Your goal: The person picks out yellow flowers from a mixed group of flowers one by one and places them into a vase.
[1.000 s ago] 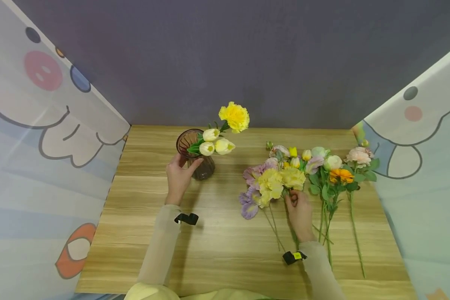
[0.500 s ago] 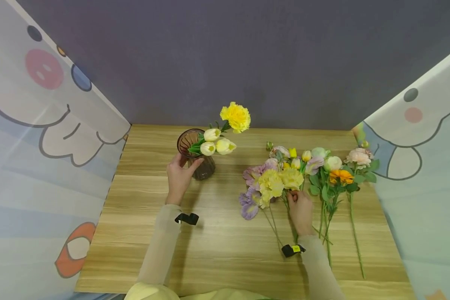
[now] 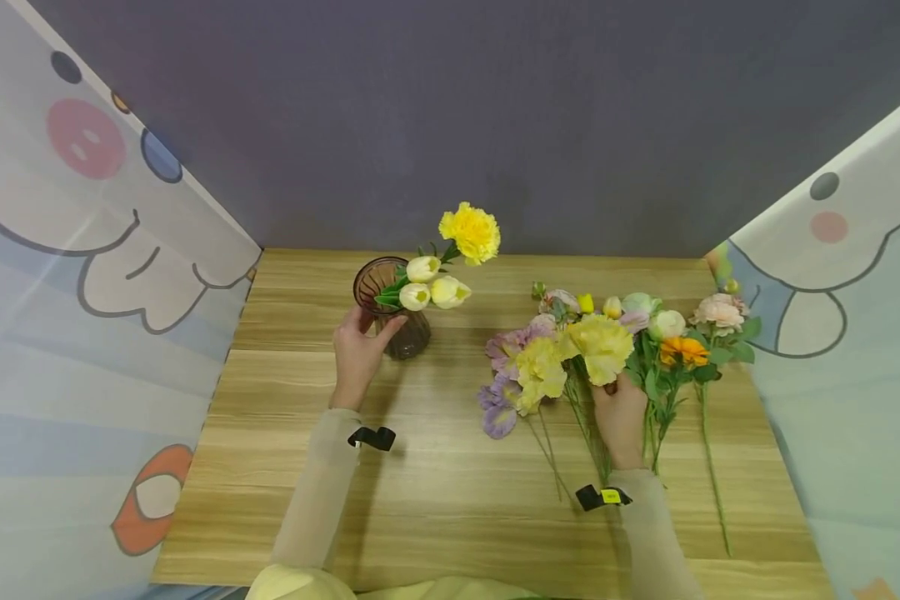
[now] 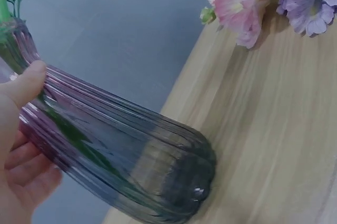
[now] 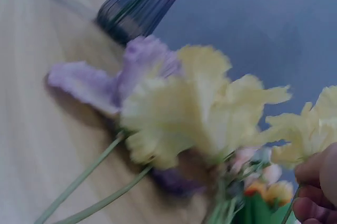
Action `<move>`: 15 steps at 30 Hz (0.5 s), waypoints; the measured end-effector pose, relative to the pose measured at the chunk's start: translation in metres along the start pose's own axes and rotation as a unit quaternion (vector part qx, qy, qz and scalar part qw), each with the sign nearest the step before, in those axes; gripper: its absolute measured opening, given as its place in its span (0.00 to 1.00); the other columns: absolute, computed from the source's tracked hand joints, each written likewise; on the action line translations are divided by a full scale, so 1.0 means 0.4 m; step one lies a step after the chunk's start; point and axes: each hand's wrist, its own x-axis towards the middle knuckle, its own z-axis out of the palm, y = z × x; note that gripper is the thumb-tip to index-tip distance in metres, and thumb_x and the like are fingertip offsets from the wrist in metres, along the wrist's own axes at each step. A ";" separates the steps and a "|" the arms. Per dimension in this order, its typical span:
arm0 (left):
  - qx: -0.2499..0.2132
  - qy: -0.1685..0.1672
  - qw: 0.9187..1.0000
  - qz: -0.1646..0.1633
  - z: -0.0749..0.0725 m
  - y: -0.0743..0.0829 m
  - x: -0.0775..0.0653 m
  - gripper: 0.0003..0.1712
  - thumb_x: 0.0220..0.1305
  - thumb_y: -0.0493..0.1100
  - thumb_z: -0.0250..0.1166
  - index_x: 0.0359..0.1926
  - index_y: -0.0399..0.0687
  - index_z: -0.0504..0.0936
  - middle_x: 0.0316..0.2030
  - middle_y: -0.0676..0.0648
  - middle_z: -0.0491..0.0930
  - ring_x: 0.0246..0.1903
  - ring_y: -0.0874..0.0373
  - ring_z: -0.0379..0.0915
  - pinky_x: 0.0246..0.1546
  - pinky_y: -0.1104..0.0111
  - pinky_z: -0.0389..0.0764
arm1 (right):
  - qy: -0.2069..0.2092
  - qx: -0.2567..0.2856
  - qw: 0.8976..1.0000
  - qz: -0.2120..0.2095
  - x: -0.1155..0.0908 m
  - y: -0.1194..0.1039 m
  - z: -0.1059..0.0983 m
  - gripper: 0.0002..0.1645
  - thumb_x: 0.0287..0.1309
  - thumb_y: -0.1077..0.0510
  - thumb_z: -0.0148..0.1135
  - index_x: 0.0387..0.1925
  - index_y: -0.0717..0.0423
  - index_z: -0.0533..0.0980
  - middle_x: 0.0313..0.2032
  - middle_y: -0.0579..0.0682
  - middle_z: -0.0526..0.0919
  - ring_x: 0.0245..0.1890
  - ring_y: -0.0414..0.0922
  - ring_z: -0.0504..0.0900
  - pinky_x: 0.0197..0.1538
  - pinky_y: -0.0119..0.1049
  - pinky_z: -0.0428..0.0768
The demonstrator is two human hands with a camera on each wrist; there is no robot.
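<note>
My left hand (image 3: 357,354) grips the ribbed purple-grey glass vase (image 4: 126,139) around its upper part, thumb on one side and fingers on the other. Cream tulips (image 3: 429,287) and a bright yellow carnation (image 3: 470,234) lean out over the vase's right rim. A green stem shows through the glass in the left wrist view. On the right, my right hand (image 3: 621,417) pinches the stem of a pale yellow ruffled flower (image 3: 603,346) just below its bloom. Another pale yellow ruffled flower (image 3: 540,371) lies to its left, over a purple one (image 3: 499,408).
Several stems lie at the right of the wooden table (image 3: 450,500), among them an orange flower (image 3: 684,352), a white bloom (image 3: 667,326) and a pink bloom (image 3: 718,312). A dark grey wall (image 3: 450,125) stands behind; printed curtains (image 3: 67,350) hang at both sides.
My right hand has shifted to the right with the pale yellow ruffled flower, drawing it apart from the other yellow bloom. The left hand and vase stay in place.
</note>
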 end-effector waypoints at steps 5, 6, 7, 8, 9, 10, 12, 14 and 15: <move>0.001 -0.043 0.999 -0.015 -0.016 0.000 0.011 0.38 0.46 0.60 0.72 0.54 0.43 0.75 0.48 0.42 0.79 0.50 0.51 0.74 0.51 0.54 0.76 | 0.032 0.027 0.999 0.001 0.038 -0.041 -0.027 0.14 0.60 0.61 0.59 0.20 0.59 0.69 0.11 0.50 0.64 0.09 0.34 0.57 0.14 0.31 0.59; -0.001 -0.053 0.998 -0.019 -0.019 -0.002 0.014 0.40 0.46 0.60 0.71 0.56 0.43 0.73 0.50 0.42 0.77 0.52 0.51 0.72 0.53 0.54 0.75 | 0.042 0.041 0.998 0.002 0.047 -0.051 -0.030 0.12 0.59 0.60 0.60 0.23 0.61 0.72 0.12 0.51 0.68 0.10 0.32 0.60 0.16 0.29 0.62; -0.006 -0.063 0.998 -0.024 -0.023 -0.001 0.017 0.42 0.46 0.60 0.71 0.59 0.44 0.71 0.52 0.43 0.75 0.54 0.52 0.70 0.55 0.55 0.73 | 0.054 0.056 0.997 0.002 0.057 -0.063 -0.033 0.11 0.59 0.58 0.60 0.26 0.62 0.74 0.15 0.51 0.71 0.12 0.31 0.64 0.17 0.27 0.64; -0.010 -0.074 0.997 -0.028 -0.027 -0.001 0.019 0.44 0.46 0.60 0.71 0.61 0.45 0.69 0.55 0.43 0.74 0.56 0.52 0.68 0.57 0.56 0.71 | 0.067 0.079 0.995 -0.001 0.067 -0.074 -0.036 0.10 0.59 0.57 0.61 0.31 0.62 0.77 0.18 0.52 0.75 0.15 0.30 0.67 0.21 0.25 0.66; -0.015 -0.084 0.996 -0.028 -0.030 0.000 0.022 0.45 0.47 0.60 0.71 0.62 0.45 0.67 0.56 0.43 0.72 0.58 0.53 0.67 0.59 0.56 0.70 | 0.079 0.102 0.992 -0.004 0.077 -0.088 -0.039 0.11 0.58 0.57 0.62 0.37 0.62 0.78 0.23 0.53 0.78 0.20 0.30 0.70 0.24 0.24 0.68; -0.022 -0.095 0.995 -0.025 -0.032 0.000 0.026 0.46 0.47 0.60 0.71 0.64 0.46 0.65 0.58 0.44 0.71 0.59 0.54 0.65 0.60 0.56 0.68 | 0.090 0.128 0.988 -0.009 0.086 -0.101 -0.043 0.13 0.57 0.57 0.62 0.41 0.62 0.78 0.28 0.54 0.80 0.23 0.30 0.72 0.27 0.23 0.69; -0.035 -0.116 0.993 -0.015 -0.038 0.014 0.032 0.46 0.51 0.57 0.70 0.66 0.45 0.62 0.59 0.44 0.69 0.60 0.54 0.63 0.61 0.56 0.66 | 0.104 0.194 0.975 -0.024 0.102 -0.149 -0.059 0.15 0.58 0.60 0.61 0.46 0.62 0.77 0.34 0.53 0.81 0.27 0.34 0.73 0.31 0.25 0.70; -0.045 -0.134 0.990 0.003 -0.043 0.031 0.037 0.43 0.54 0.51 0.69 0.66 0.41 0.61 0.59 0.42 0.69 0.60 0.51 0.63 0.61 0.53 0.65 | 0.107 0.282 0.952 -0.046 0.117 -0.197 -0.072 0.15 0.58 0.65 0.59 0.47 0.65 0.75 0.32 0.53 0.79 0.25 0.38 0.70 0.30 0.27 0.69; -0.050 -0.142 0.989 0.011 -0.042 0.032 0.040 0.42 0.55 0.48 0.68 0.66 0.41 0.61 0.59 0.41 0.69 0.60 0.50 0.64 0.61 0.52 0.65 | 0.107 0.322 0.939 -0.056 0.124 -0.219 -0.077 0.14 0.57 0.67 0.58 0.46 0.66 0.74 0.31 0.52 0.77 0.24 0.39 0.69 0.29 0.28 0.68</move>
